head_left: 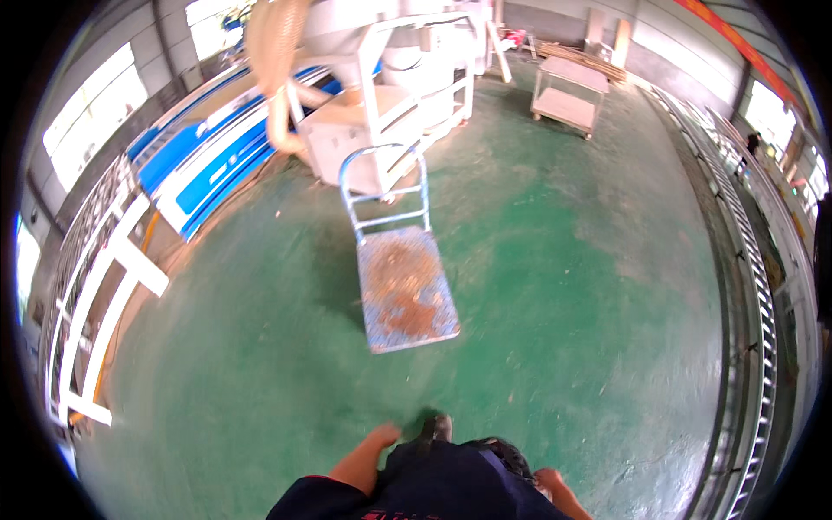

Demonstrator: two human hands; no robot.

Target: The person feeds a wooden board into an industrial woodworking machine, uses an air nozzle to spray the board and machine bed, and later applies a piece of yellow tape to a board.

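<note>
A flatbed hand trolley stands on the green floor ahead of me, its blue-grey deck worn and covered with brown dirt. Its pale blue tube handle rises at the far end. My left hand hangs low beside my body, well short of the trolley and touching nothing I can see; its fingers are blurred. At my other side is my right hand, partly hidden, close to a dark object at my hip that I cannot make out. One shoe shows below me.
Behind the trolley stands a white machine with a ribbed hose. Blue-and-white equipment and a white frame line the left. A two-tier cart stands far right of centre. A long roller rail runs along the right.
</note>
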